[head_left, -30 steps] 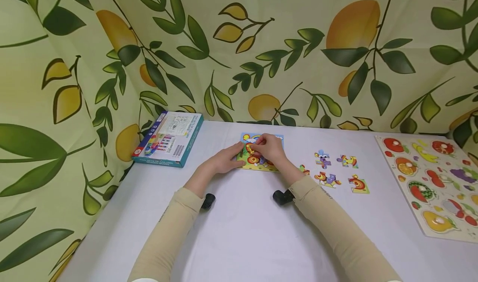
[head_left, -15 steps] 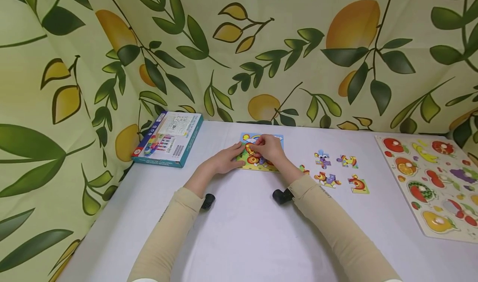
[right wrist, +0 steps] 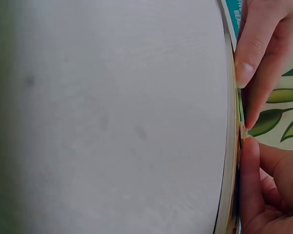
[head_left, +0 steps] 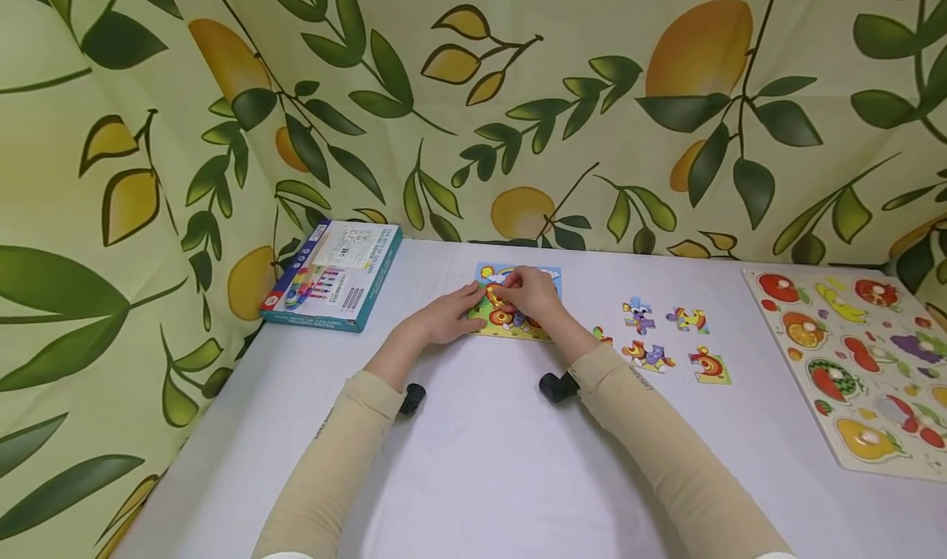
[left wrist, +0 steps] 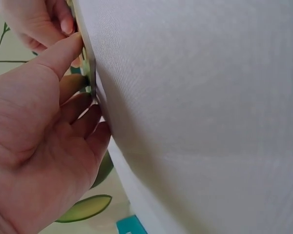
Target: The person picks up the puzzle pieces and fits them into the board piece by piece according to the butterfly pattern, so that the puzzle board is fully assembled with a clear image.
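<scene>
A picture puzzle [head_left: 510, 334] lies near the far edge of a white-covered desk [head_left: 473, 460], directly beneath the person's right hand [head_left: 536, 293]. That hand's thumb and forefinger pinch a small puzzle piece [head_left: 494, 297] over the picture. The left hand [head_left: 446, 317] rests at the puzzle's left edge, fingers extended and slightly spread. Loose pieces [head_left: 649, 355] lie just right of the puzzle, one partly hidden by the right arm. A box [head_left: 333, 275] sits toward the desk's far left corner; a fruit board [head_left: 917, 466] lies at far right.

Bright, even head view; dimmer wrist views (tablecloth [left wrist: 210, 97] softly shadowed).
</scene>
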The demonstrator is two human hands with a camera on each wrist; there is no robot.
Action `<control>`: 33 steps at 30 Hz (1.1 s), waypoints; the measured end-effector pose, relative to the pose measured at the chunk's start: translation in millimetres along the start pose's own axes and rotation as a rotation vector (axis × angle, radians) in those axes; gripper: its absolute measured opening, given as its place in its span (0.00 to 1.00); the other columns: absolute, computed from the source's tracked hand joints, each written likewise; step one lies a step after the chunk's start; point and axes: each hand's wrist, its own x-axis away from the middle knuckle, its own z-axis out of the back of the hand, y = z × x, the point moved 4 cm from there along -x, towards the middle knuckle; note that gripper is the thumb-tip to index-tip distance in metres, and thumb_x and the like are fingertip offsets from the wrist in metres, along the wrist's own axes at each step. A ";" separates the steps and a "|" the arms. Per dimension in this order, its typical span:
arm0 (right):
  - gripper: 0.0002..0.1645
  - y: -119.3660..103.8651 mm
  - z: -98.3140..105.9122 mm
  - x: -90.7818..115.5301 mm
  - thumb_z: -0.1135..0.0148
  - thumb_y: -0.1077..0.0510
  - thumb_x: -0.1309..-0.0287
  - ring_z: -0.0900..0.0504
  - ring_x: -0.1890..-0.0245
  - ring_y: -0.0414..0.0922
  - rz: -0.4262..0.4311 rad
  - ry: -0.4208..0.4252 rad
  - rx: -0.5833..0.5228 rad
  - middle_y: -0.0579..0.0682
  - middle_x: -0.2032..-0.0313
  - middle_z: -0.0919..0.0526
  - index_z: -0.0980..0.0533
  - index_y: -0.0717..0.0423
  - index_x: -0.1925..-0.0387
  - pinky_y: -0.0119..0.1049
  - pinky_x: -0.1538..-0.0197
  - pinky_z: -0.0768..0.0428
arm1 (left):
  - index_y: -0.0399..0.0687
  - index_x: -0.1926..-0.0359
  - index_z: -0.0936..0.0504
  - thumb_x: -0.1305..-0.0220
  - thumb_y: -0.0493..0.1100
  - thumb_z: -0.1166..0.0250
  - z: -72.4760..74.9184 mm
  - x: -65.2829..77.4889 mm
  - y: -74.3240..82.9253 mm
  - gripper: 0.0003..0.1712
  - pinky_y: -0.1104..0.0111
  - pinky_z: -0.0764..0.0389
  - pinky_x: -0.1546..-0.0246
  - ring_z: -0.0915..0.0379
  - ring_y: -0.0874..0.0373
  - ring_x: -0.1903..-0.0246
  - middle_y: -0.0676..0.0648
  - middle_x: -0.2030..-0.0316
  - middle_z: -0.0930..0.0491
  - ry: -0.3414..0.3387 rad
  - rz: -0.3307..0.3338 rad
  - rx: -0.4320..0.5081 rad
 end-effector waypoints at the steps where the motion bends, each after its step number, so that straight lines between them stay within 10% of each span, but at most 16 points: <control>1: 0.15 0.0 -0.1 -0.7 0.33 0.51 0.39 0.19 0.79 0.40 -0.008 -0.004 0.000 0.50 0.74 0.21 0.25 0.58 0.65 0.29 0.75 0.27 | 0.49 0.24 0.48 0.28 0.53 0.44 0.0 -0.1 0.3 0.39 0.57 0.50 0.29 0.59 0.51 0.26 0.48 0.24 0.56 0.001 0.001 -0.004; 33: 0.11 -3.0 -0.6 -3.0 0.38 0.56 0.35 0.22 0.83 0.37 -0.033 -0.023 -0.013 0.50 0.75 0.24 0.24 0.61 0.61 0.25 0.78 0.27 | 0.47 0.24 0.49 0.28 0.54 0.45 -0.6 -1.1 5.7 0.39 0.59 0.52 0.28 0.58 0.50 0.26 0.48 0.24 0.52 0.014 -0.033 -0.089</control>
